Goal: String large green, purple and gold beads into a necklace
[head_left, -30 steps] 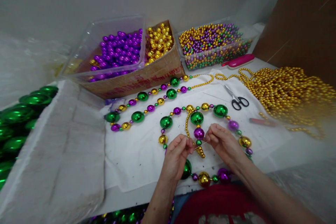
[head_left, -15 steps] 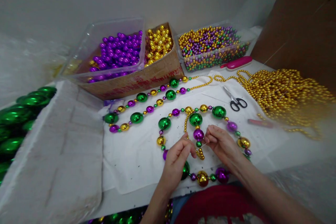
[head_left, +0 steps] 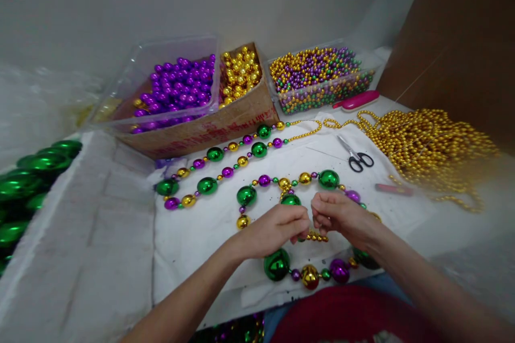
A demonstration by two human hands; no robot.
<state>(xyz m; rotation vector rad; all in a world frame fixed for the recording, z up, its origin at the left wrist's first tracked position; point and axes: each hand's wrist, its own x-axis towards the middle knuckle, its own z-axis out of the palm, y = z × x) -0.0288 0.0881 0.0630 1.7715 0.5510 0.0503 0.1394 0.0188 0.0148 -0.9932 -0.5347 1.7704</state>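
My left hand [head_left: 277, 228] is closed in a pinch over the hanging strand of a large bead necklace [head_left: 277, 264]. Facing it, slightly apart, my right hand [head_left: 341, 217] is closed too, fingertips pressed together. A thin pale string showed between them half a second ago; now the fingers hide it. Small gold beads [head_left: 319, 237] poke out below my left hand. A large green bead [head_left: 290, 201] shows just above it, and the purple bead under that is hidden. The necklace loops around both hands in green, purple and gold.
A second necklace [head_left: 207, 186] lies behind on the white cloth [head_left: 193, 246]. Scissors [head_left: 356, 155], a red-handled tool [head_left: 393, 189] and a gold bead heap [head_left: 430, 142] are right. Behind stand a purple-bead tub [head_left: 161, 124], a gold-bead carton [head_left: 209, 136] and a mixed-bead bin [head_left: 322, 88].
My left hand has turned over and moved up, its forearm swinging out to the left. It now covers the strand's purple bead. The gold bead end has shifted right; the view has shifted slightly.
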